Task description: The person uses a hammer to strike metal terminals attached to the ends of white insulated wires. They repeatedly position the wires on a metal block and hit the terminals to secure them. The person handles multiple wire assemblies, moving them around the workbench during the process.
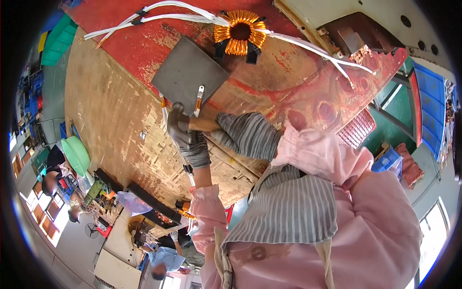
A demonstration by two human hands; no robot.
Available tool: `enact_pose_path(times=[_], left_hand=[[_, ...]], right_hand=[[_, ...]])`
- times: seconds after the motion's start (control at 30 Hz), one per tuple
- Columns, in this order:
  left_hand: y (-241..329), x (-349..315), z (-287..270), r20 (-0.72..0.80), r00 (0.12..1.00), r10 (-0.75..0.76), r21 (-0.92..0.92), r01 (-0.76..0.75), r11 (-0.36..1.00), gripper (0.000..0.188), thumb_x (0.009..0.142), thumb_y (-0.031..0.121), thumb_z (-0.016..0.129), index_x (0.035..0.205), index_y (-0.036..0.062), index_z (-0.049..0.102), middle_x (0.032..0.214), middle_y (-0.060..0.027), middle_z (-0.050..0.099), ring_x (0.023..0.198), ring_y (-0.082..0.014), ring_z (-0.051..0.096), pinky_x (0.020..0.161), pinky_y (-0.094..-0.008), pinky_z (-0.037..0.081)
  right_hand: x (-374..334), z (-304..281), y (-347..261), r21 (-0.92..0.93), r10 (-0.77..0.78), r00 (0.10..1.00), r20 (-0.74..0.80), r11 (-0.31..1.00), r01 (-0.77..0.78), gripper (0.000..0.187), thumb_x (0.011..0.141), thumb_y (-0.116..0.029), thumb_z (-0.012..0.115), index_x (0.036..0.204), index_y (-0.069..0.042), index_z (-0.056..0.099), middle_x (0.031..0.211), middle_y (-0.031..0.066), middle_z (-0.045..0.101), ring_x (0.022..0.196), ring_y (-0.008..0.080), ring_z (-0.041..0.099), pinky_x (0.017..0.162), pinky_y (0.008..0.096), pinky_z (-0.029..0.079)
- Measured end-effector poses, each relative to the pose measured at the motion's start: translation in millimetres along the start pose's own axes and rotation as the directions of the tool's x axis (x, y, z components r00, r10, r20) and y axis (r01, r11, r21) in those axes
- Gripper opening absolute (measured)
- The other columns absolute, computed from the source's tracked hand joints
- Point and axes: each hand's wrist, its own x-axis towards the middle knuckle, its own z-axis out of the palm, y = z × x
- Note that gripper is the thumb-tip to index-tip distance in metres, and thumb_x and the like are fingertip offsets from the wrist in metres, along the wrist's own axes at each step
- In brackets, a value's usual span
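My left hand (180,129), in a dark grey glove, is closed over white-sleeved leads (181,156) on the worn table; what its fingers hold is hidden. My right hand (236,137), in a striped grey glove, is closed at one end of a tan, wood-like bar (204,124), whose other end meets my left hand. Just beyond are two lead ends, one with a flat silvery metal lug (200,92) over copper, the other a copper end (162,100). They lie at the near edge of a dark grey square plate (190,70).
A copper-wound ring coil (240,31) with white-sleeved leads lies at the far side. Another coil (185,208) sits by my left forearm. A pink basket (357,127) stands at the right. At the left are a green basin (75,155) and other people.
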Motion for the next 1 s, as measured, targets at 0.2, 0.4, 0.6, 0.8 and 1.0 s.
enact_pose_path(times=[0.2, 0.4, 0.6, 0.8, 1.0], left_hand=[[38.4, 12.5, -22.2, -0.064, 0.998, -0.006, -0.093, 0.0, 0.996, 0.031, 0.08, 0.01, 0.055, 0.111, 0.0126, 0.056, 0.095, -0.0114, 0.057, 0.078, -0.025, 0.058, 0.068, -0.0321, 0.047], [30.8, 11.7, -16.2, -0.138, 0.985, 0.101, -0.139, -0.12, 0.983, 0.033, 0.081, 0.01, 0.056, 0.113, 0.0101, 0.055, 0.091, -0.0117, 0.056, 0.071, -0.0258, 0.056, 0.063, -0.0336, 0.046], [44.9, 15.3, -22.8, -0.09, 0.995, 0.042, -0.105, -0.051, 0.993, 0.03, 0.083, 0.013, 0.053, 0.113, 0.0138, 0.055, 0.087, -0.009, 0.056, 0.067, -0.0253, 0.056, 0.058, -0.0339, 0.045], [55.7, 17.1, -25.8, 0.061, 0.981, -0.184, -0.341, 0.193, 0.92, 0.029, 0.087, 0.013, 0.048, 0.115, 0.0091, 0.053, 0.096, -0.0123, 0.057, 0.084, -0.0252, 0.056, 0.074, -0.0321, 0.045], [55.0, 14.5, -33.0, -0.195, 0.979, -0.058, -0.177, 0.023, 0.984, 0.026, 0.084, 0.014, 0.053, 0.109, 0.009, 0.055, 0.091, -0.011, 0.058, 0.076, -0.0242, 0.06, 0.066, -0.0318, 0.048]], right_hand=[[12.6, -1.4, 18.6, -0.149, 0.2, 0.967, 0.157, 0.973, -0.177, 0.033, 0.084, -0.036, 0.049, 0.086, -0.003, 0.049, 0.053, 0.0161, 0.052, 0.046, 0.033, 0.054, 0.041, 0.0421, 0.041], [-4.5, 8.1, 54.8, -0.009, 0.222, 0.974, 0.044, 0.975, -0.221, 0.028, 0.083, -0.031, 0.051, 0.083, -0.003, 0.05, 0.053, 0.0152, 0.053, 0.046, 0.032, 0.054, 0.039, 0.0415, 0.04], [1.9, 2.9, 44.5, 0.269, 0.352, 0.916, 0.194, 0.878, -0.395, 0.029, 0.085, -0.032, 0.049, 0.085, -0.003, 0.051, 0.062, 0.0172, 0.056, 0.054, 0.0311, 0.057, 0.043, 0.0393, 0.043], [-46.4, 15.7, 85.3, -0.269, -0.026, 0.992, -0.121, 0.963, -0.007, 0.028, 0.089, -0.033, 0.041, 0.095, -0.007, 0.05, 0.077, 0.0175, 0.058, 0.057, 0.0306, 0.054, 0.044, 0.0416, 0.04], [-115.7, -43.4, 144.2, 0.056, 0.532, 0.763, 0.367, 0.806, -0.589, 0.038, 0.089, -0.039, 0.042, 0.115, -0.012, 0.051, 0.071, 0.0004, 0.059, 0.045, 0.0117, 0.041, 0.038, 0.0265, 0.033]])
